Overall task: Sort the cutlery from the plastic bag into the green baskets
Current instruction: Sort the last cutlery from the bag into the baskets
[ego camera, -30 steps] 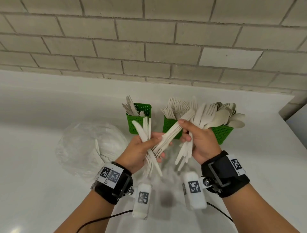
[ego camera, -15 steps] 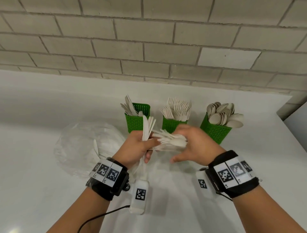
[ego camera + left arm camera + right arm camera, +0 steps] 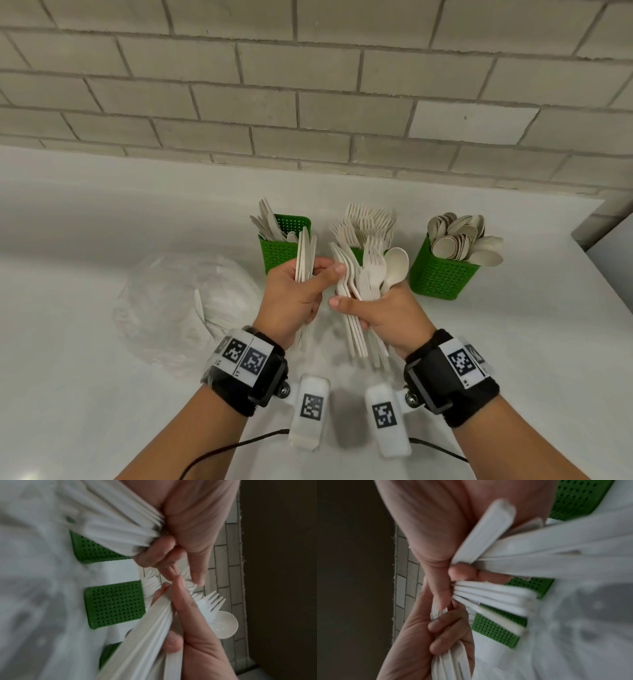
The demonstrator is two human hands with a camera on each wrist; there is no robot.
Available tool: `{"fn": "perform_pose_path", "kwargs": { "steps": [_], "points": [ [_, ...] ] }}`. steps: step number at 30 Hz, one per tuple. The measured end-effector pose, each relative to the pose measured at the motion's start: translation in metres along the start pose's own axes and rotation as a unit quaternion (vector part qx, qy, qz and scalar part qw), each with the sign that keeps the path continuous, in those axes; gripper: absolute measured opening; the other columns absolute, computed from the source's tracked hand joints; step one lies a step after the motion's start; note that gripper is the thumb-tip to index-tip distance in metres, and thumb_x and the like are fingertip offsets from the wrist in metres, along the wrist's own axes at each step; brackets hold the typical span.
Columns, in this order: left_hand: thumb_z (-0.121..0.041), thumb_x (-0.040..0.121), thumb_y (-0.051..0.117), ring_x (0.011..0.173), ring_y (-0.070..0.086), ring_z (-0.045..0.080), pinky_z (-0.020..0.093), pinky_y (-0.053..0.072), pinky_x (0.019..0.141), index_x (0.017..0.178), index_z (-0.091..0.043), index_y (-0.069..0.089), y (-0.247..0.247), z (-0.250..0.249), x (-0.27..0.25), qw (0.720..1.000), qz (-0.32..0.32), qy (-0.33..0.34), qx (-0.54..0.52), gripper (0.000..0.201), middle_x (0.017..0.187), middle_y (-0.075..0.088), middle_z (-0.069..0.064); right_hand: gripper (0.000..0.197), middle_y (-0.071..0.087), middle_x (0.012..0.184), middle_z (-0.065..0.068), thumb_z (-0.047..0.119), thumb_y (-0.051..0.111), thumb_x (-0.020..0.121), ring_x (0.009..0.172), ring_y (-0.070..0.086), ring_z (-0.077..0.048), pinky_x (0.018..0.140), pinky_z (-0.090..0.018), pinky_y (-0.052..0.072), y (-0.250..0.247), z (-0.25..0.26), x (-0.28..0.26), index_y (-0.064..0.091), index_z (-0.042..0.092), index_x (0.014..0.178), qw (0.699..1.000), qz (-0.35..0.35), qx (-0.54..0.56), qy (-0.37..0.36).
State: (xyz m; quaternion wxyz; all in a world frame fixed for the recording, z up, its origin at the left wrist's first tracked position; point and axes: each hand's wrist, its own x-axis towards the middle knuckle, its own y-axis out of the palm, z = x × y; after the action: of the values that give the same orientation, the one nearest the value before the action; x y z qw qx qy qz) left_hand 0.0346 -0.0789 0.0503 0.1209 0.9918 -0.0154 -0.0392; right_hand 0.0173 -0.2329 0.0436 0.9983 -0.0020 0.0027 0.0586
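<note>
Left hand (image 3: 294, 301) grips a knife bundle (image 3: 305, 255), long axis upright, its basket (image 3: 277, 255) directly at 12 o'clock. Right hand (image 3: 387, 313) clasps forks and a spoon (image 3: 395, 265); fork basket (image 3: 114, 603) lies behind them.

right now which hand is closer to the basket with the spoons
Right. The right hand is just left of and in front of the spoon basket; the left hand is farther left, by the knife basket.
</note>
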Motion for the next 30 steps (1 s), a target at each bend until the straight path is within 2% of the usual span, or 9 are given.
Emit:
{"fn": "perform_pose_path", "kwargs": {
  "steps": [3, 7, 11, 14, 18, 20, 23, 25, 30],
  "points": [
    [-0.015, 0.083, 0.075, 0.034, 0.032, 0.014, 0.018, 0.026, 0.036, 0.084, -0.001, 0.068, 0.002, -0.001, 0.003, 0.999, -0.013, 0.015, 0.04, 0.015, 0.043, 0.043, 0.001, 0.033, 0.064, 0.075, -0.007, 0.009, 0.084, 0.074, 0.063, 0.054, -0.014, 0.047, -0.026, 0.043, -0.002, -0.002, 0.001, 0.07, 0.015, 0.103, 1.0, -0.029, -0.001, 0.01],
    [-0.019, 0.086, 0.073, 0.037, 0.037, 0.012, 0.018, 0.027, 0.035, 0.088, -0.011, 0.068, 0.004, -0.003, 0.005, 0.998, 0.014, -0.007, 0.058, 0.01, 0.046, 0.048, -0.002, 0.031, 0.064, 0.072, -0.007, 0.009, 0.083, 0.074, 0.059, 0.052, -0.016, 0.047, -0.025, 0.043, -0.003, 0.002, 0.003, 0.071, 0.016, 0.102, 0.999, -0.044, -0.003, -0.007],
    [-0.021, 0.086, 0.072, 0.041, 0.035, 0.014, 0.019, 0.027, 0.034, 0.09, -0.01, 0.067, 0.007, -0.004, 0.005, 0.998, 0.039, -0.016, 0.048, 0.012, 0.05, 0.045, 0.004, 0.031, 0.07, 0.084, -0.013, 0.012, 0.08, 0.076, 0.067, 0.054, -0.019, 0.047, -0.024, 0.043, -0.004, 0.005, 0.002, 0.07, 0.014, 0.106, 0.998, -0.044, 0.028, -0.021],
    [-0.017, 0.087, 0.072, 0.038, 0.035, 0.013, 0.019, 0.026, 0.034, 0.076, -0.012, 0.063, 0.008, -0.006, 0.008, 0.999, 0.035, -0.005, 0.03, 0.014, 0.051, 0.046, 0.003, 0.032, 0.071, 0.096, -0.019, 0.02, 0.08, 0.077, 0.071, 0.054, -0.025, 0.047, -0.025, 0.042, -0.003, 0.006, 0.001, 0.071, 0.013, 0.107, 0.997, -0.039, 0.059, -0.027],
    [-0.019, 0.095, 0.062, 0.047, 0.048, 0.01, 0.02, 0.028, 0.034, 0.079, -0.011, 0.061, 0.011, -0.008, 0.01, 1.0, 0.022, 0.002, 0.019, 0.018, 0.059, 0.057, 0.001, 0.024, 0.075, 0.09, -0.009, 0.016, 0.075, 0.082, 0.064, 0.056, -0.012, 0.047, -0.022, 0.04, -0.005, 0.01, 0.001, 0.071, 0.009, 0.105, 0.996, -0.044, 0.07, -0.035],
    [-0.022, 0.099, 0.055, 0.052, 0.053, 0.009, 0.021, 0.029, 0.034, 0.086, -0.01, 0.059, 0.012, -0.008, 0.012, 1.0, 0.011, 0.006, 0.024, 0.018, 0.068, 0.066, 0.001, 0.026, 0.075, 0.096, -0.008, 0.023, 0.076, 0.079, 0.068, 0.055, -0.015, 0.048, -0.021, 0.04, -0.007, 0.011, 0.002, 0.075, 0.011, 0.101, 0.996, -0.052, 0.067, -0.03],
    [-0.023, 0.103, 0.048, 0.047, 0.047, 0.011, 0.021, 0.031, 0.034, 0.089, -0.011, 0.054, 0.013, -0.008, 0.015, 0.999, -0.006, 0.022, 0.035, 0.019, 0.067, 0.064, 0.0, 0.028, 0.074, 0.091, -0.003, 0.023, 0.078, 0.076, 0.063, 0.053, -0.01, 0.047, -0.022, 0.04, -0.009, 0.01, 0.003, 0.074, 0.008, 0.099, 0.996, -0.056, 0.062, -0.027],
    [-0.024, 0.101, 0.052, 0.044, 0.04, 0.011, 0.022, 0.031, 0.035, 0.089, -0.012, 0.054, 0.014, -0.009, 0.014, 0.998, -0.008, 0.031, 0.05, 0.017, 0.062, 0.058, -0.004, 0.028, 0.069, 0.086, -0.005, 0.014, 0.078, 0.079, 0.06, 0.051, -0.009, 0.046, -0.022, 0.041, -0.009, 0.009, 0.004, 0.069, 0.004, 0.103, 0.996, -0.064, 0.057, -0.026],
    [-0.021, 0.089, 0.069, 0.04, 0.041, 0.008, 0.02, 0.027, 0.035, 0.086, -0.009, 0.06, 0.017, -0.006, 0.007, 0.999, 0.039, 0.004, 0.033, 0.015, 0.054, 0.053, -0.006, 0.028, 0.073, 0.083, -0.001, 0.004, 0.078, 0.077, 0.061, 0.058, -0.008, 0.046, -0.022, 0.042, -0.007, 0.009, 0.003, 0.071, 0.013, 0.103, 0.994, -0.061, 0.082, -0.034]
  ]
}}
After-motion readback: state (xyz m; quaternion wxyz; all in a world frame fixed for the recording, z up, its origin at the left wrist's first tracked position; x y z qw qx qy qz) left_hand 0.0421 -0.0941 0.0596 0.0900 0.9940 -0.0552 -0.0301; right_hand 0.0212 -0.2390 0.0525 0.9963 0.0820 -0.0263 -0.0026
